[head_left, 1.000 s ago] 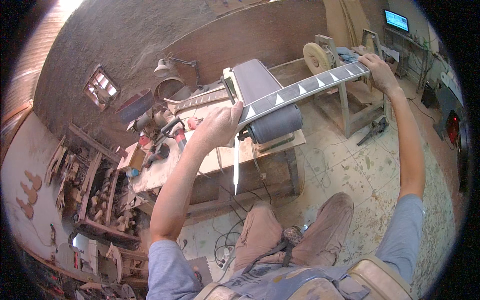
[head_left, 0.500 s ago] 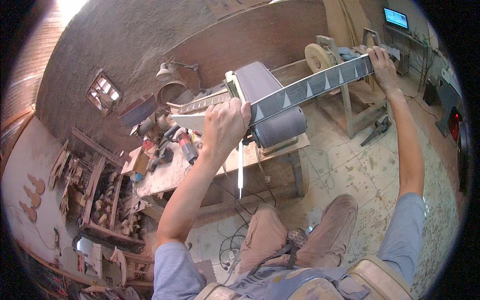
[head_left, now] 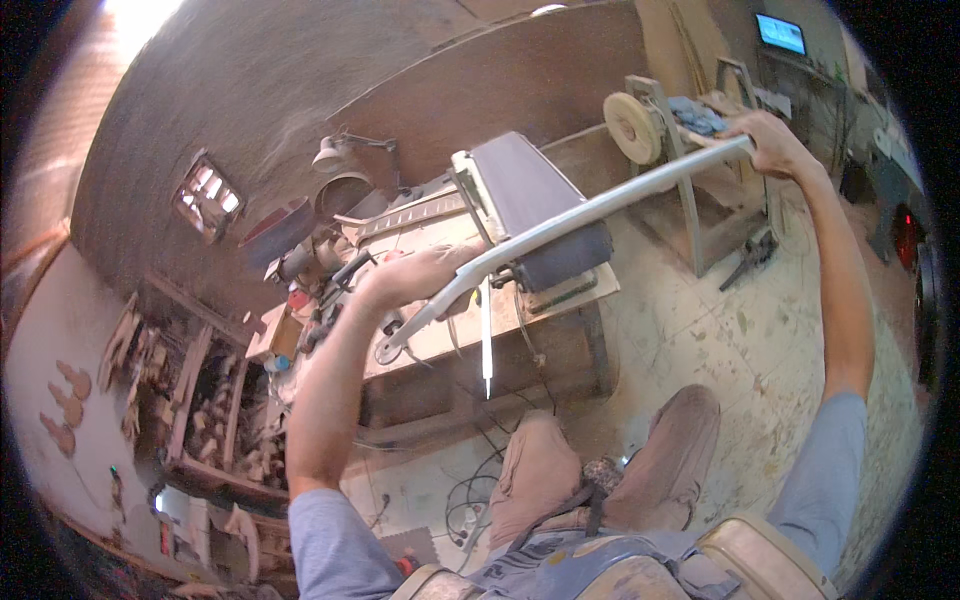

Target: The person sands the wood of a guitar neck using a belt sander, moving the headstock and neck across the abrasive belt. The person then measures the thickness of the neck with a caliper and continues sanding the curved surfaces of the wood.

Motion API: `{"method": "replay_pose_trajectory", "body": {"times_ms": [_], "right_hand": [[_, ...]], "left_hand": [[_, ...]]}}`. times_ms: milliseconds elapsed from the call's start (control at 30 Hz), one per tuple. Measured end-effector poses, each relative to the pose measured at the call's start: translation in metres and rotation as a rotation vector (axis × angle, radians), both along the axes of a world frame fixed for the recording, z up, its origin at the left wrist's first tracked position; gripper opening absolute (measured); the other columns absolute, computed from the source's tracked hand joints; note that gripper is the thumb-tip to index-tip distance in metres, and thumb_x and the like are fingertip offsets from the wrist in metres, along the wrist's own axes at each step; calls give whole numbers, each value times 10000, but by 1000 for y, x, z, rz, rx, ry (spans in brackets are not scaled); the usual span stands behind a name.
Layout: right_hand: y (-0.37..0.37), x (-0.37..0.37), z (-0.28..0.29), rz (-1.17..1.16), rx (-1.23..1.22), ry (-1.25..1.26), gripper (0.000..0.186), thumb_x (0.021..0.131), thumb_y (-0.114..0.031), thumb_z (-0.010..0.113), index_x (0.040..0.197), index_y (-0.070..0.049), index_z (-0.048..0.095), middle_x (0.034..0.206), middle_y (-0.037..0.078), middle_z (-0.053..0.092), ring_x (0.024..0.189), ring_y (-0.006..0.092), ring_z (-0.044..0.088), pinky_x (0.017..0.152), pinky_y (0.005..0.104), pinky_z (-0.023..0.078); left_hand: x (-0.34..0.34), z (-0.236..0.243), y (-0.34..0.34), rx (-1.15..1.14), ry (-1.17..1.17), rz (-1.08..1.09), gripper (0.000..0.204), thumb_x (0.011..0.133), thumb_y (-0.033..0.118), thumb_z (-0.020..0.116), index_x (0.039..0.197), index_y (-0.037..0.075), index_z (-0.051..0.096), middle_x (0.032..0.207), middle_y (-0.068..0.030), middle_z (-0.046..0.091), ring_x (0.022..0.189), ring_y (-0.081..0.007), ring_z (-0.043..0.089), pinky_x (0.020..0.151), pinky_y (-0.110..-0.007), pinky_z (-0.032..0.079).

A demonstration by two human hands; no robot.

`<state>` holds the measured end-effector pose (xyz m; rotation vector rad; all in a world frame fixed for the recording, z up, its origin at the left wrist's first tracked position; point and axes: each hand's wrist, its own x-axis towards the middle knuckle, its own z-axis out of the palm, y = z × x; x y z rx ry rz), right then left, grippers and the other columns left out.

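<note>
Both my hands hold a long guitar neck point(head_left: 600, 209), a pale edge now facing me and its headstock pointing down-left. My left hand point(head_left: 430, 268) is closed on it near the headstock end. My right hand point(head_left: 772, 145) grips the far right end. The neck crosses the near end of a bench belt sander point(head_left: 520, 180) with a wide grey belt and dark roller; whether they touch I cannot tell. A thin white strip point(head_left: 486, 345) hangs vertically below the sander.
A cluttered workbench point(head_left: 410, 357) carries the sander, power tools, another slotted neck point(head_left: 410, 215) and a lamp point(head_left: 330, 150). Right are a wooden stand with a wheel point(head_left: 630, 130) and a screen point(head_left: 780, 34). Cables point(head_left: 470, 480) lie by my legs. A rack of offcuts point(head_left: 220, 410) stands left.
The neck has rotated from showing its dark inlaid fretboard to showing a pale edge. My left hand has shifted, bringing the headstock into view lower left; my right hand has moved slightly down.
</note>
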<state>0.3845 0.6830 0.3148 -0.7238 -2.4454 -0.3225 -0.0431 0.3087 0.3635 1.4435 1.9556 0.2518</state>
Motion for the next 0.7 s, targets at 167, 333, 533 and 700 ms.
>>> {"method": "replay_pose_trajectory", "body": {"times_ms": [167, 333, 533, 700], "right_hand": [[-54, 26, 17, -115, -413, -203, 364, 458, -94, 754, 804, -21, 671, 841, 101, 642, 813, 256, 593, 736, 374, 497], [-111, 34, -37, 32, -946, -79, 300, 380, -94, 744, 644, -28, 618, 634, -25, 573, 551, 93, 515, 515, 307, 469], [-175, 34, -131, 161, -1192, 69, 357, 392, -132, 743, 729, -30, 688, 669, -17, 622, 577, 102, 565, 544, 299, 486], [-207, 39, -279, 118, -1370, 204, 406, 445, -131, 770, 832, -14, 730, 754, 6, 683, 679, 136, 628, 640, 295, 501]], "left_hand": [[-21, 49, -46, 218, -327, 231, 601, 1085, 498, 393, 1094, -35, 670, 755, -119, 701, 629, -190, 712, 536, -316, 594], [-64, 73, -96, 337, -570, 141, 571, 1059, 451, 476, 1122, -84, 667, 881, -204, 730, 658, -235, 732, 534, -350, 613], [-129, 53, -141, 589, -940, 183, 595, 1068, 455, 433, 1173, -88, 650, 918, -215, 730, 731, -271, 740, 603, -390, 626], [-112, -68, -131, 985, -642, 256, 476, 1015, 318, 440, 1198, -75, 635, 1150, -225, 705, 1047, -334, 707, 965, -466, 536]]}}
